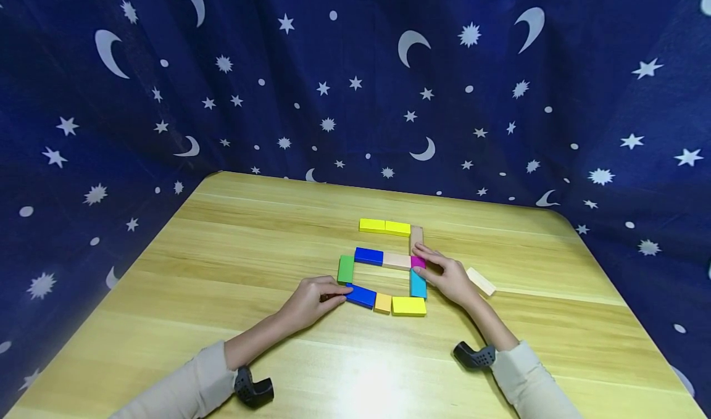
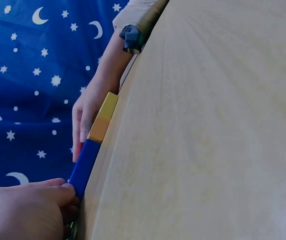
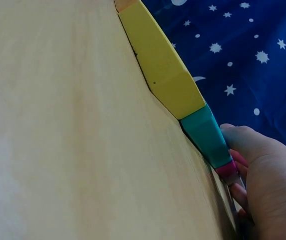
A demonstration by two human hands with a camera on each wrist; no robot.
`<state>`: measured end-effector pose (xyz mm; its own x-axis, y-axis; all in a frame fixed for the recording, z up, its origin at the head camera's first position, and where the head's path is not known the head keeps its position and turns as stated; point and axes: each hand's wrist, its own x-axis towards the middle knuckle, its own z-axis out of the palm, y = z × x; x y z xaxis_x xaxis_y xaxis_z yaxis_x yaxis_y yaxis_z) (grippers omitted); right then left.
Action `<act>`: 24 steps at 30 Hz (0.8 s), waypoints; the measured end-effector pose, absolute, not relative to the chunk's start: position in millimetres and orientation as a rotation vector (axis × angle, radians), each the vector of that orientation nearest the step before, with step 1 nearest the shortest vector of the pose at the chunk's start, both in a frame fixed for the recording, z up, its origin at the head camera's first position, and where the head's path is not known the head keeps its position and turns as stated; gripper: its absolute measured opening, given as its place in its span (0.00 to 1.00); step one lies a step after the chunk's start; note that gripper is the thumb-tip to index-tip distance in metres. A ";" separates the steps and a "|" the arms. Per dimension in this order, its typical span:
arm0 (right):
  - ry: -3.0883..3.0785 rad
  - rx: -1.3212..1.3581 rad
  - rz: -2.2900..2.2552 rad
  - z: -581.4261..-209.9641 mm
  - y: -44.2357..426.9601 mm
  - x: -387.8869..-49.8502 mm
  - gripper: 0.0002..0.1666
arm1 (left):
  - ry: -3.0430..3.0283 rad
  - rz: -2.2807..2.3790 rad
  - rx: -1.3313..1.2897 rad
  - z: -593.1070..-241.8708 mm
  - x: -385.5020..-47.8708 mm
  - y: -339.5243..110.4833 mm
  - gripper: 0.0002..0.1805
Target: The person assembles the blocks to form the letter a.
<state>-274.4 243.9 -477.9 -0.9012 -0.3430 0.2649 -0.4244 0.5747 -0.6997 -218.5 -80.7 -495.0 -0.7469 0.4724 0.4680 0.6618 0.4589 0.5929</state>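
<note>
My left hand [image 1: 312, 302] pinches the left end of a blue block [image 1: 362, 297] at the front of a block outline; its curled fingers also show in the left wrist view. An orange block [image 1: 382, 303] and a yellow block [image 1: 408, 306] continue that row. With fingers fairly straight, my right hand [image 1: 449, 278] touches the outline's right side, around a small magenta block [image 1: 418, 262]. Its thumb lies near the teal block [image 1: 418, 284], and its other fingertips reach toward the tan block [image 1: 416, 236]. The magenta block is partly covered.
A green block [image 1: 345, 269] forms the left side. Another blue block [image 1: 369, 257] and a pale wooden block [image 1: 397, 261] make the middle row; yellow blocks [image 1: 373, 225] line the back. A loose cream block [image 1: 481, 281] lies right of the right hand. A starry curtain [image 1: 355, 98] stands behind the table [image 1: 250, 221].
</note>
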 end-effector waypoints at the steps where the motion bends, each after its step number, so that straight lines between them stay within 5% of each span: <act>1: -2.698 0.661 1.242 -477.8 243.8 -274.3 0.27 | -2.472 -1.163 -0.982 -495.0 -218.4 -80.6 0.11; 24: -2.688 0.660 1.240 -481.3 245.2 -275.4 0.27 | -2.431 -1.174 -0.993 -497.4 -219.7 -81.3 0.09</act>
